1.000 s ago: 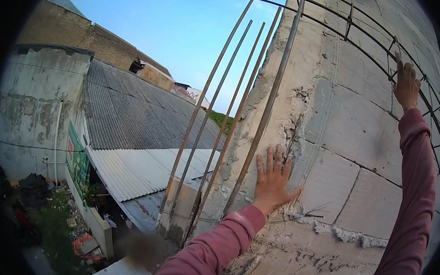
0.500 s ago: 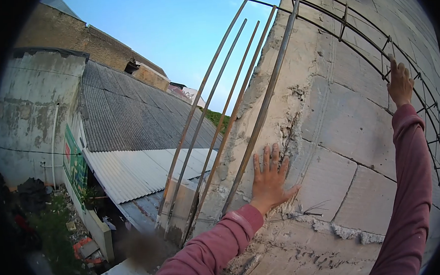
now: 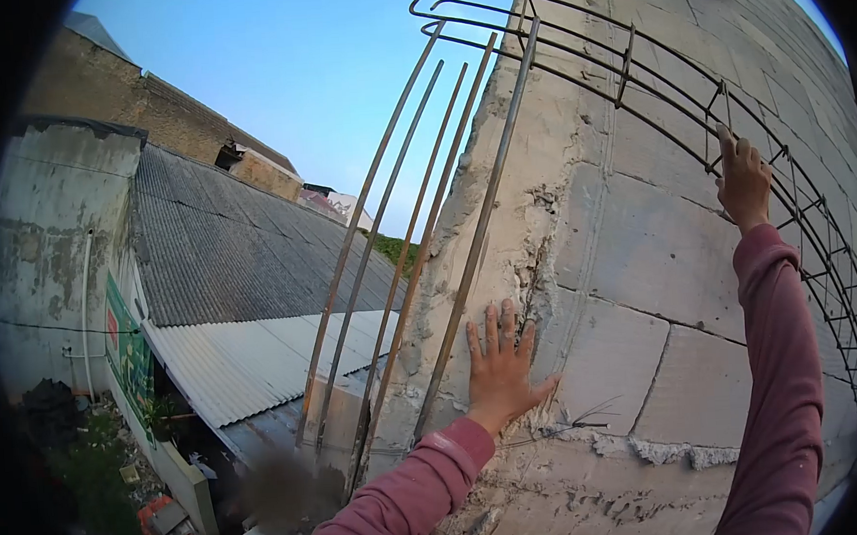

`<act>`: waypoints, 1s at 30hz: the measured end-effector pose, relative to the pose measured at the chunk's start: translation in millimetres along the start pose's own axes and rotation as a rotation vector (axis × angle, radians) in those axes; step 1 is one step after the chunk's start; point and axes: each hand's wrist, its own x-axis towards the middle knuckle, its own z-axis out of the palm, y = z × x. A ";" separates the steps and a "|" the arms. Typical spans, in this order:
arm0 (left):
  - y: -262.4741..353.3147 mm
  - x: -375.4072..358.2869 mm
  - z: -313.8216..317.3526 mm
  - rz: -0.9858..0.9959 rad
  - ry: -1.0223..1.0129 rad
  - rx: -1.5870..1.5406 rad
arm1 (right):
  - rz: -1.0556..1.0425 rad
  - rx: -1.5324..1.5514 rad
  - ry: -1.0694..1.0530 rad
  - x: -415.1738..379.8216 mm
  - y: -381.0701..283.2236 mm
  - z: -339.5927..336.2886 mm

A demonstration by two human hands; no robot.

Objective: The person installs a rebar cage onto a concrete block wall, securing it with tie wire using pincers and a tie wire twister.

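Note:
My left hand (image 3: 500, 372) lies flat with spread fingers against the rough mortar edge of the block wall (image 3: 612, 355). Just left of it a thick upright steel bar (image 3: 484, 216) runs up the wall's corner. At the upper right, my right hand (image 3: 744, 178) is curled round the long rebar cage (image 3: 621, 64), which has wire stirrups and curves across the wall. The cage's hooked left end sticks out past the corner, near the tops of the upright bars.
Several rusty upright bars (image 3: 372, 212) stand left of the corner. Beyond and below are a corrugated roof (image 3: 224, 239), white roof sheets (image 3: 249, 359), a stained grey wall (image 3: 53, 219) and rubble on the ground. A thin wire (image 3: 591, 414) pokes from the wall below my left hand.
The view has shifted, so the wall and both hands appear further left and lower. More of the cage's hooked left end shows. Both hands keep about the same pose.

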 end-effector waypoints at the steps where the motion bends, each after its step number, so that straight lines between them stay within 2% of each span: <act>1: 1.2 0.4 -1.0 -0.008 -0.016 -0.005 | -0.038 0.018 0.026 -10.1 -3.7 0.9; 2: 1.9 0.2 -0.2 -0.005 -0.008 -0.002 | -0.060 0.019 0.051 -21.0 2.5 1.1; 5: 1.6 1.1 0.5 -0.003 -0.006 -0.010 | -0.012 0.025 -0.062 -19.9 -3.1 -1.2; 10: -1.7 0.1 0.7 0.000 -0.009 -0.015 | -0.041 0.024 0.043 -17.1 5.5 1.3; 13: -2.1 0.7 1.8 0.003 0.005 -0.027 | -0.027 0.007 0.023 -17.0 5.2 5.1; 19: -3.7 -0.5 -1.1 0.005 0.011 -0.045 | -0.154 0.121 0.146 -21.6 15.5 -6.2; 30: -4.3 -0.2 -0.3 0.006 0.023 -0.068 | -0.257 0.256 0.016 -35.9 17.9 -8.3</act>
